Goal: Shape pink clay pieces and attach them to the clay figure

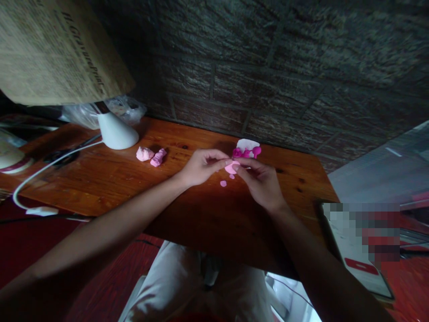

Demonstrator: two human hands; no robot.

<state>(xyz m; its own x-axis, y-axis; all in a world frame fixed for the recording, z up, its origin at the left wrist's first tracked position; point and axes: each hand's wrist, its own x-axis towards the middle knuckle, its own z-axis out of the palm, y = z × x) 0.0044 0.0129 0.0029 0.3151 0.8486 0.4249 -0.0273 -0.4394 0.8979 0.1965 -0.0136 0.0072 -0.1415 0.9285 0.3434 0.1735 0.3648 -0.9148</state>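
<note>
A flat, light pink piece of modelling clay (232, 167) is pinched between both hands, above the wooden table. My left hand (203, 166) grips its left edge with thumb and fingers together. My right hand (263, 181) closes on its right side, the thumb lying over its face. Just below the piece, two small pink dabs (223, 183) rest on the tabletop. Behind my fingers are bright magenta shaped pieces (246, 153), partly hidden by the right hand, against a white piece (248, 144). Two crumpled pink lumps (145, 154) sit side by side to the left.
A lamp with a white base (119, 132) and newsprint shade (67, 53) stands at the left; its white cable (43, 170) hangs over the table edge. Clear plastic bags (129, 108) lie behind it. A stone-patterned wall (234, 80) borders the table (187, 210). A tablet-like device (355, 241) is at right.
</note>
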